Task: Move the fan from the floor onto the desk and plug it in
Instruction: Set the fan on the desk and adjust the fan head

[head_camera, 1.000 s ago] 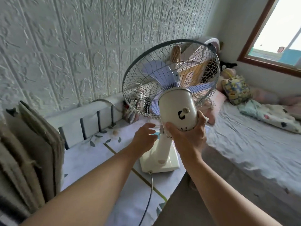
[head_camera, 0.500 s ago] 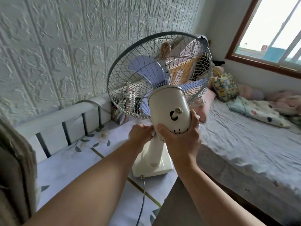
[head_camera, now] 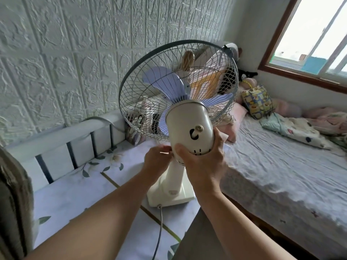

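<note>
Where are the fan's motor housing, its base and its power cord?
motor housing (head_camera: 189, 126): head view, on the cream rear shell above the knob.
base (head_camera: 180, 196): head view, on the flat cream foot standing on the desk.
power cord (head_camera: 159, 229): head view, on the grey cable's middle.

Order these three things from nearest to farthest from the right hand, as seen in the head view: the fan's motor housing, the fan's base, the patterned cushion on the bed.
1. Motor housing: the right hand grips its rear end.
2. Fan's base: just below and left of the hand, standing on the desk.
3. Patterned cushion: far to the upper right, at the head of the bed.
</note>
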### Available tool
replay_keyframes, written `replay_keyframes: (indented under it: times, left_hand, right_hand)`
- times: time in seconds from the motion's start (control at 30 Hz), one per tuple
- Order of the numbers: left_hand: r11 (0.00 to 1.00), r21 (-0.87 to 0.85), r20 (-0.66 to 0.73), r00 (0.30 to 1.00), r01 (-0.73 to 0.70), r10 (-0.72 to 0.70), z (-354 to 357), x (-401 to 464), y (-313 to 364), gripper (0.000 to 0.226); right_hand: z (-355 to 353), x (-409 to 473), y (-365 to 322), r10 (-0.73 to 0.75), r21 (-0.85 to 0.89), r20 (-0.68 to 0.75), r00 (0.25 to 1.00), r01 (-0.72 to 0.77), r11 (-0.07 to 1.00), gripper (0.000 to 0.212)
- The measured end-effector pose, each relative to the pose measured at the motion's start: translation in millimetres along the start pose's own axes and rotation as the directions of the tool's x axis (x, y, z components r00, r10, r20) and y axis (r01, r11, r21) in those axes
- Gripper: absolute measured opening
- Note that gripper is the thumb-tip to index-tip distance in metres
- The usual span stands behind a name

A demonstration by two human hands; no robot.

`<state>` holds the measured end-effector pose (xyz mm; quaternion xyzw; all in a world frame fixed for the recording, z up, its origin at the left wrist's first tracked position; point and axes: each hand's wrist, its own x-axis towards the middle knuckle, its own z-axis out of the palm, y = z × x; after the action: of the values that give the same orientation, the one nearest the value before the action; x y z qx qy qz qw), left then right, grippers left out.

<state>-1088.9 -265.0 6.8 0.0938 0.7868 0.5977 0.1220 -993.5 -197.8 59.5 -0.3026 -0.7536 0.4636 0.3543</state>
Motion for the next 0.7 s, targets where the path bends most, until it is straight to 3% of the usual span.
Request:
replay_keyframes:
  times: [0.13, 0.2, 0.33, 0.43, 0.53, 0.6, 0.7]
  left_hand:
    - [0.991, 0.117, -0.006, 0.998, -0.067, 0.068, -0.5, 7.7, -0.3, 0.027]
    - [0.993, 0.121, -0.013, 1.0, -0.016, 0.018, 2.1, 10.9, 0.3, 0.037]
    - [0.964, -0.166, -0.013, 0.977, 0.209, -0.214, 6.7, 18.3, 4.5, 0.024]
    - [0.935, -0.256, 0.065, 0.97, 0.244, -0.235, 2.9, 15.0, 6.3, 0.006]
    - [0.998, -0.009, 0.085, 0.994, 0.065, -0.064, -1.5, 10.8, 0.4, 0.013]
    - [0.977, 0.194, 0.039, 0.996, -0.088, 0.082, -4.1, 9.6, -0.5, 0.016]
    - [0.946, 0.283, 0.058, 0.988, -0.155, 0.145, -7.0, 12.4, 0.6, 0.011]
  right_hand:
    - [-1.9, 1.7, -0.8, -0.001, 0.008, 0.002, 1.0, 0.001, 1.0, 0.094]
    - [-2.5, 1.5, -1.1, 0.0, 0.012, 0.002, 1.0, 0.0, 1.0, 0.094]
    - [-1.6, 0.2, -2.3, -0.004, 0.003, 0.01, 1.0, 0.004, 1.0, 0.094]
    - [-2.2, 1.8, -3.6, 0.018, 0.019, 0.007, 1.0, -0.018, 1.0, 0.092]
    - [-1.9, 2.5, -7.0, 0.03, 0.034, 0.006, 1.0, -0.03, 0.999, 0.091]
    - [-1.4, 1.3, -10.1, 0.037, 0.033, 0.005, 0.999, -0.037, 0.999, 0.091]
    - [-1.9, 1.3, -11.3, 0.045, 0.036, 0.0, 0.999, -0.045, 0.998, 0.087]
